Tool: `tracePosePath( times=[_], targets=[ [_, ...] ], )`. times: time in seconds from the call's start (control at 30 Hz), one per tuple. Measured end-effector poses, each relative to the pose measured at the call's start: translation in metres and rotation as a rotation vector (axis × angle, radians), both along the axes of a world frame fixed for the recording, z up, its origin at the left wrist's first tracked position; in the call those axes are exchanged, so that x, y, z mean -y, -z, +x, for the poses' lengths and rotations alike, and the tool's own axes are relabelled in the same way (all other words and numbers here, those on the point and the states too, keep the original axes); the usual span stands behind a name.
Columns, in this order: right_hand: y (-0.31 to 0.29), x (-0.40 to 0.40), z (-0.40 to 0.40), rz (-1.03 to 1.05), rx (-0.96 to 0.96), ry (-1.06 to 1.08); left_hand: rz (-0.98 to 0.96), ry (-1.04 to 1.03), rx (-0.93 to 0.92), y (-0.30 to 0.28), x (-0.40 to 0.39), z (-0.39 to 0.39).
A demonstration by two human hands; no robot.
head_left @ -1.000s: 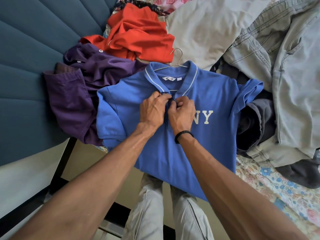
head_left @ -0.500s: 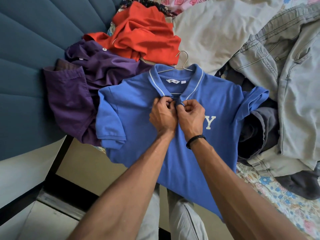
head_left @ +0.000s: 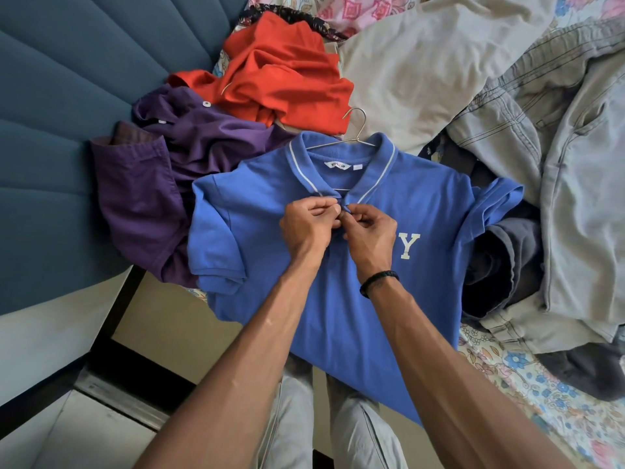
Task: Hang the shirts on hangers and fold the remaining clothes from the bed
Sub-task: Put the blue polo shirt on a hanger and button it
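Note:
A blue polo shirt (head_left: 257,238) with a white-trimmed collar and a white letter Y lies front-up at the bed's edge. A metal wire hanger (head_left: 359,125) sits inside it, its hook sticking out above the collar. My left hand (head_left: 309,225) and my right hand (head_left: 367,231) meet just below the collar, each pinching the shirt's button placket with curled fingers. A black band circles my right wrist.
A purple shirt (head_left: 152,198) and an orange-red shirt (head_left: 280,76) lie crumpled to the left and behind. Beige cloth (head_left: 416,66), grey denim clothes (head_left: 575,157) and a dark garment (head_left: 504,262) pile on the right. The blue padded headboard (head_left: 61,137) stands left; flowered bedsheet (head_left: 527,394) shows lower right.
Both hands stay pinched at the placket just under the collar. The view has shifted a little, so the shirt and the hands sit further right in frame.

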State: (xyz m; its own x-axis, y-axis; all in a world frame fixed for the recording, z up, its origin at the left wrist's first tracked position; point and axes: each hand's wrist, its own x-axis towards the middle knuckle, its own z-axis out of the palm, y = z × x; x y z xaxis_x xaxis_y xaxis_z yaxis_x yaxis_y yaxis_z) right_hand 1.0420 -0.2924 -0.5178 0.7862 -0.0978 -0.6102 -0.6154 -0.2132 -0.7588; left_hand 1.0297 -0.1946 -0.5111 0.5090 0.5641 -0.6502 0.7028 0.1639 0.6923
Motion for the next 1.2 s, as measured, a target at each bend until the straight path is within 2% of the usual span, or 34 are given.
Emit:
tracePosePath(
  times=[0.17, 0.3, 0.43, 0.53, 0.63, 0.77, 0.93, 1.03, 1.2],
  targets=[
    [-0.001, 0.0, -0.004, 0.193, -0.071, 0.134, -0.158, -0.134, -0.055, 0.001, 0.003, 0.004],
    [0.001, 0.0, -0.007, 0.21, -0.081, 0.14, -0.299, -0.218, -0.095, -0.005, 0.0, 0.005],
    [0.001, 0.003, -0.006, 0.195, -0.085, 0.087, -0.341, -0.162, -0.167, -0.01, -0.011, 0.013],
    [-0.005, 0.003, -0.005, 0.399, -0.244, 0.219, -0.33, -0.12, -0.191, -0.012, -0.015, 0.019],
    [-0.006, 0.001, -0.005, 0.522, -0.382, 0.362, -0.292, -0.036, -0.197, -0.012, -0.015, 0.021],
    [-0.004, -0.007, 0.001, 0.443, -0.416, 0.355, -0.196, 0.1, -0.133, -0.014, -0.018, 0.016],
    [-0.007, -0.015, 0.004, 0.373, -0.413, 0.343, 0.148, 0.387, -0.012, -0.008, -0.023, 0.012],
    [-0.009, -0.01, 0.006, 0.45, -0.448, 0.311, 0.242, 0.367, 0.108, -0.005, -0.021, 0.009],
    [-0.007, 0.008, 0.012, 0.622, -0.603, 0.293, 0.25, 0.35, 0.234, -0.001, -0.019, -0.001]
  ],
)
